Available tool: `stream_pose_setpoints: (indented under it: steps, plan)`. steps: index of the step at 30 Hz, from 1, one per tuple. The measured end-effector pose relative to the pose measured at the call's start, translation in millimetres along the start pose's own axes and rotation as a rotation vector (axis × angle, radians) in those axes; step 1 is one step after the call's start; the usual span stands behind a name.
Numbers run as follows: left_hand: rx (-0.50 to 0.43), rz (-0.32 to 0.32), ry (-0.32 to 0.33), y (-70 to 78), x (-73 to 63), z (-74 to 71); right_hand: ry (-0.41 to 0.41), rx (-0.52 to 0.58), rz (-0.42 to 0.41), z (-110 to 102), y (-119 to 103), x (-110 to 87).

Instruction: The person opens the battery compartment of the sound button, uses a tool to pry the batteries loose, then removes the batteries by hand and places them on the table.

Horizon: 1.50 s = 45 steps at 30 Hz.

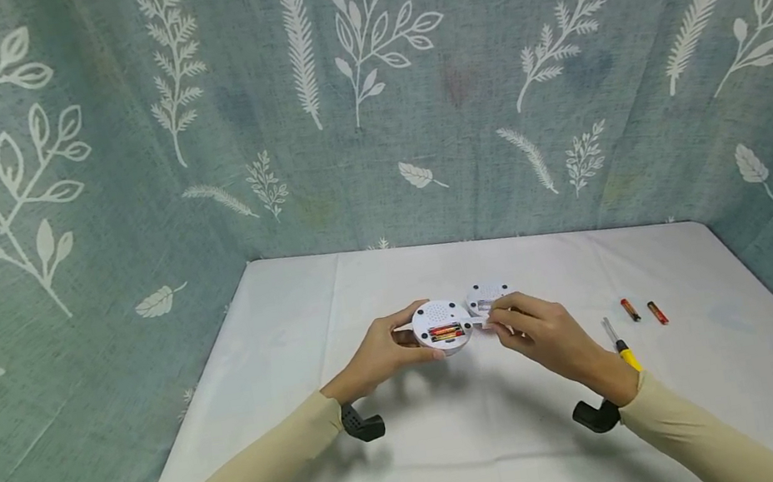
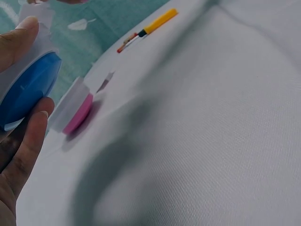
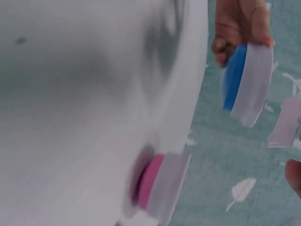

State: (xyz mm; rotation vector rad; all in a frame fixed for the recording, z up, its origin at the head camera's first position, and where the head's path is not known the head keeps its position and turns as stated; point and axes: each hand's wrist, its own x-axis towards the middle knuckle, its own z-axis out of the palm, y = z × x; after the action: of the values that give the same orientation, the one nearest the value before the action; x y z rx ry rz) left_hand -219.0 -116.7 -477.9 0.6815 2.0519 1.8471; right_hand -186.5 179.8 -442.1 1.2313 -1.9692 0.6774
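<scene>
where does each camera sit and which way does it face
Head: on the person's head, facing forward and down at the white-clothed table and green leaf-print curtain; left hand, right hand and beige sleeves show.
Left wrist: worn there, facing past the round blue-and-white plastic device; left fingers show.
Right wrist: worn there, facing the left hand and that device; right fingertips show.
Shared: both wrist views show the round pink-and-white plastic device.
</scene>
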Motion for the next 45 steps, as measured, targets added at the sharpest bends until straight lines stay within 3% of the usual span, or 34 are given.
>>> stream_pose_setpoints:
  steps: [11, 19, 23, 37, 45]
  plan:
    - [-0.012, -0.035, 0.028, -1.4, -1.5, -3.6, 0.022, -0.072, 0.037, -21.0, 16.0, -38.5]
    - [0.002, -0.039, 0.021, -2.3, -2.7, -5.5, -0.099, -0.122, 0.150, -37.1, 25.4, -72.0]
    - [-0.005, -0.033, 0.015, -2.7, -3.9, -5.3, -0.127, -0.128, 0.154, -38.6, 29.7, -84.1]
    - [-0.022, -0.043, 0.005, -4.8, -5.2, -4.0, -0.240, -0.180, 0.148, -31.1, 31.2, -98.0]
    - [-0.047, -0.037, -0.016, -4.0, -5.7, -1.9, -0.339, -0.165, 0.205, -27.1, 28.6, -102.7]
